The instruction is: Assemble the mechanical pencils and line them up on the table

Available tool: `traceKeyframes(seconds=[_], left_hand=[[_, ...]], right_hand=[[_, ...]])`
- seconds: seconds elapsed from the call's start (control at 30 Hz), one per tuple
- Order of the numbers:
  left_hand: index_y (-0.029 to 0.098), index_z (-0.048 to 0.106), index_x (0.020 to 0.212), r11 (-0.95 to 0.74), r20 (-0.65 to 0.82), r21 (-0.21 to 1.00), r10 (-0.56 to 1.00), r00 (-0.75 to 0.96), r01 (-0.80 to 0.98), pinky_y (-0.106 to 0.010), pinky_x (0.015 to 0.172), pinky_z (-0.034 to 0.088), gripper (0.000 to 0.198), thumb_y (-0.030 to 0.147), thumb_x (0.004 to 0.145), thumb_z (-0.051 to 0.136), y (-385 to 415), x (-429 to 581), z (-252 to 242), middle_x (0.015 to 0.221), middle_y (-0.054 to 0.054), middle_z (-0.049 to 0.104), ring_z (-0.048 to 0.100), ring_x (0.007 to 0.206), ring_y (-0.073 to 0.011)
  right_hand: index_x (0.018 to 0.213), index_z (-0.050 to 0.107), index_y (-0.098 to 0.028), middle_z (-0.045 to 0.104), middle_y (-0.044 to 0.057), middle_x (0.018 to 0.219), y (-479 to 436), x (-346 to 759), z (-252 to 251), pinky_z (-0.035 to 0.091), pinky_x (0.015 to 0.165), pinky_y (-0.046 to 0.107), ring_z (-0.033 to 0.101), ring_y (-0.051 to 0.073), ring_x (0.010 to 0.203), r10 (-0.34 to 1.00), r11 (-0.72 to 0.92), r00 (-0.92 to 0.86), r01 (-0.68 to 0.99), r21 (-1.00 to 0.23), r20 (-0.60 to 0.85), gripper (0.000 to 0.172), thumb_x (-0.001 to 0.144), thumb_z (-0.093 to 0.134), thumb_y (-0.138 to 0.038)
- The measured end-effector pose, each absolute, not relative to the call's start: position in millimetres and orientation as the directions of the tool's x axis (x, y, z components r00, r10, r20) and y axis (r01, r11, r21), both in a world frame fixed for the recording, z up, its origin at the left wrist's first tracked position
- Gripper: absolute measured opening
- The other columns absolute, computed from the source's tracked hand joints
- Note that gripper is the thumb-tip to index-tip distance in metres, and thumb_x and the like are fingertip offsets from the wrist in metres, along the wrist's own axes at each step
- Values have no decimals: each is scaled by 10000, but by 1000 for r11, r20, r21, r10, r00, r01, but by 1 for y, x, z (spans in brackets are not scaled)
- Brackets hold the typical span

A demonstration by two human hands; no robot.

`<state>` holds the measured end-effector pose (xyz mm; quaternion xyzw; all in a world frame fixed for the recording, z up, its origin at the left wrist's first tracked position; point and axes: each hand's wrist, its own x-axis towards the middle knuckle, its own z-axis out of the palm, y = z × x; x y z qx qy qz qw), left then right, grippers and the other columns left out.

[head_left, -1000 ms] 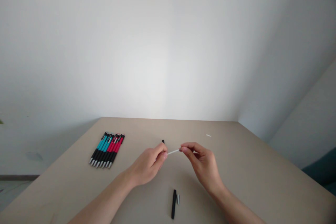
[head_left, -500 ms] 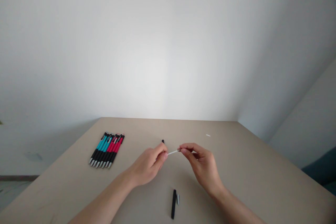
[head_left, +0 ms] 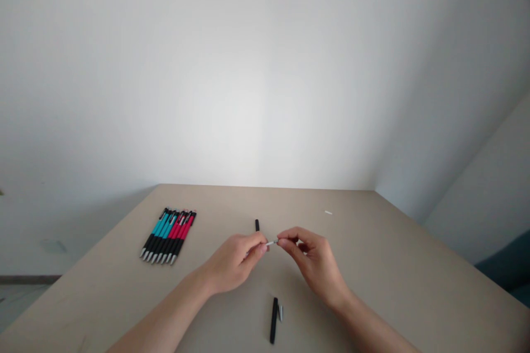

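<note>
Between my two hands is a thin white pen refill, held just above the table. My left hand is closed around its left part, which the fingers mostly hide. Thumb and forefinger of my right hand pinch a tiny greyish part at the right end; it is too small to make out clearly. Just behind my left fingers lies a black pen piece, its near end covered. Closer to me a black pen barrel rests beside a small silver pen tip.
Several pens with blue or red upper halves, black grips and silver tips lie in a row at the left of the beige table. A short white stick lies at the back right. A wall stands behind the table.
My right hand has moved slightly left, closer to my left hand, and less of the white refill shows between them. More of the black piece behind my left hand is visible.
</note>
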<state>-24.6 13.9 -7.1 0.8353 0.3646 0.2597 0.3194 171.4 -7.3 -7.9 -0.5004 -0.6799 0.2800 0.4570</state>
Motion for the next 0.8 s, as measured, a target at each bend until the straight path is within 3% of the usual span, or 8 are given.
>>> traceKeyframes(seconds=[0.23, 0.37, 0.43, 0.53, 0.67, 0.8], left_hand=[[184, 507, 739, -529, 199, 736, 766, 612, 423, -218, 541, 299, 350, 402, 949, 331, 14, -25, -8, 571, 44, 468, 432, 534, -98], [181, 469, 696, -469, 224, 805, 808, 545, 364, -225, 583, 335, 374, 418, 949, 331, 16, -25, -10, 561, 39, 487, 453, 545, -101], [179, 475, 718, -430, 243, 850, 832, 499, 304, -229, 588, 342, 370, 436, 945, 335, 18, -24, -12, 567, 33, 497, 456, 554, -104], [177, 491, 804, -311, 216, 936, 878, 428, 165, -212, 510, 310, 351, 478, 927, 358, 22, -23, -15, 565, 35, 491, 415, 514, -95], [184, 470, 833, -141, 129, 990, 913, 386, 2, -181, 410, 197, 354, 524, 897, 394, 26, -23, -15, 531, 57, 463, 296, 420, -61], [192, 466, 824, -49, 60, 998, 927, 369, -39, -166, 375, 131, 358, 546, 866, 432, 26, -23, -8, 525, 65, 459, 227, 386, -43]], right_hand=[[822, 702, -175, 693, 33, 770, -5, 172, -14, 458, 615, 237, 591, 148, 675, 948, 316, -106, 416, -852, 300, 214, 847, 586, -352], [1148, 600, -190, 653, 21, 807, -7, 171, -13, 442, 569, 225, 552, 131, 656, 942, 331, -80, 363, -871, 325, 350, 843, 592, -361], [1161, 579, -192, 639, 21, 818, -10, 173, -8, 432, 556, 222, 530, 127, 648, 936, 351, -105, 381, -855, 337, 342, 843, 585, -316], [901, 666, -186, 633, 25, 797, -17, 177, 5, 421, 583, 239, 519, 139, 668, 877, 472, -339, 468, -747, 342, 158, 761, 603, -149], [834, 713, -207, 647, 32, 885, -26, 177, 15, 434, 792, 291, 556, 192, 864, 650, 658, -721, 374, -654, 241, 299, 619, 615, -22], [828, 733, -216, 650, 23, 876, -28, 173, 10, 427, 791, 261, 556, 191, 882, 597, 672, -790, 399, -624, 137, 318, 594, 653, -16]])
